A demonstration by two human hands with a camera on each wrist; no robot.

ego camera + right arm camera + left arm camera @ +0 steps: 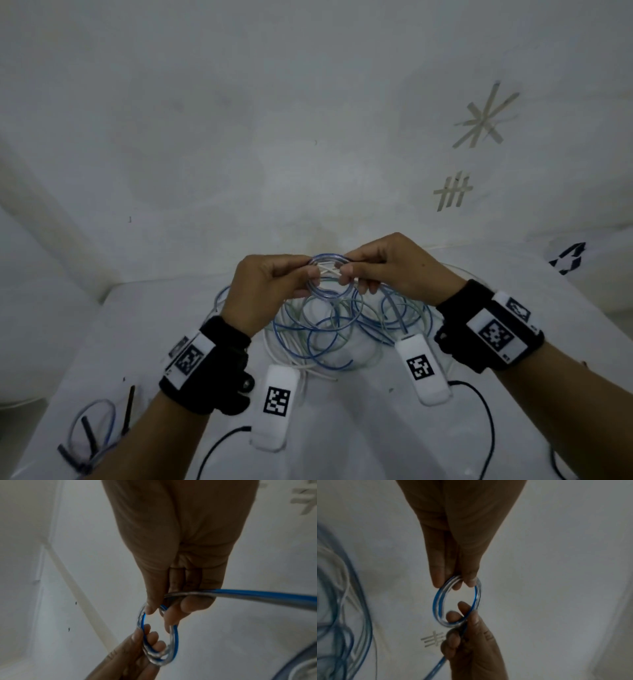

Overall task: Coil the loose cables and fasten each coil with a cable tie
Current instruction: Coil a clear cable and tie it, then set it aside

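I hold a small coil (329,294) of clear blue cable above the table between both hands. My left hand (310,275) pinches its left side, and my right hand (347,277) pinches its right side. In the left wrist view my left fingertips (471,581) grip the coil (437,601) at one end. The right wrist view has the right hand (159,609) pinching the coil (175,635), with the cable's tail (257,595) running off to the right under its fingers. Thin pale strands (328,269) cross inside the coil; what they are is unclear.
A tangle of loose blue, clear and white cables (342,325) lies on the white table (359,438) under my hands. At the front left sits another cable coil (77,425) with black ties, and one black tie (129,407) lies beside it. Tape marks (452,190) sit at the back right.
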